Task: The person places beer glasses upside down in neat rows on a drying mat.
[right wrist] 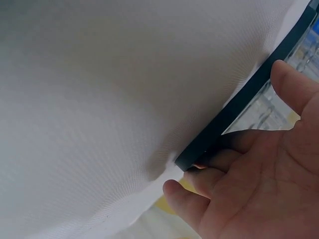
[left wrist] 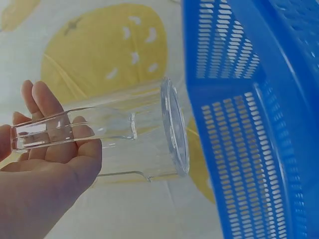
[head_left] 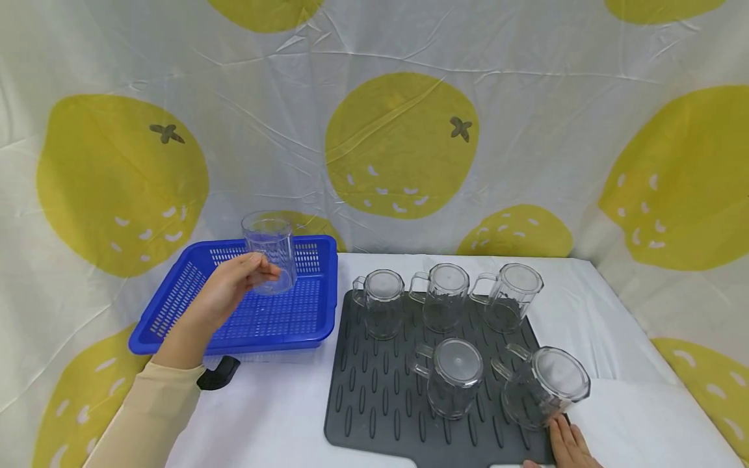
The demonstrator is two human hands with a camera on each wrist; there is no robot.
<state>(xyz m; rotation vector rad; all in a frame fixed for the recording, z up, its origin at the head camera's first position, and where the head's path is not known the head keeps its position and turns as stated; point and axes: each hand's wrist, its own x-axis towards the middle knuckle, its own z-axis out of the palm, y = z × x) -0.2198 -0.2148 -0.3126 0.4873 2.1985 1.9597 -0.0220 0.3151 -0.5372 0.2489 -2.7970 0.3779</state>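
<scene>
My left hand point(head_left: 231, 283) grips a clear glass mug point(head_left: 274, 242) by its handle, above the blue plastic basket point(head_left: 329, 292) at the left. Close up in the left wrist view, the fingers curl about the handle, and the mug is beside the basket's perforated wall. At the front right, my right hand point(head_left: 567, 445) touches the edge of a dark grey ridged mat point(head_left: 368, 416), near a tilted-looking glass mug point(head_left: 541, 383). In the right wrist view its thumb point(right wrist: 294, 87) and fingertips rest along the mat's dark edge.
Several clear mugs stand on the mat, seemingly upside down: three in the back row, including a mug point(head_left: 383, 309) at left, and two in front, including a mug point(head_left: 456, 377). A black object point(head_left: 219, 374) lies below the basket. A lemon-print curtain point(head_left: 404, 143) hangs behind.
</scene>
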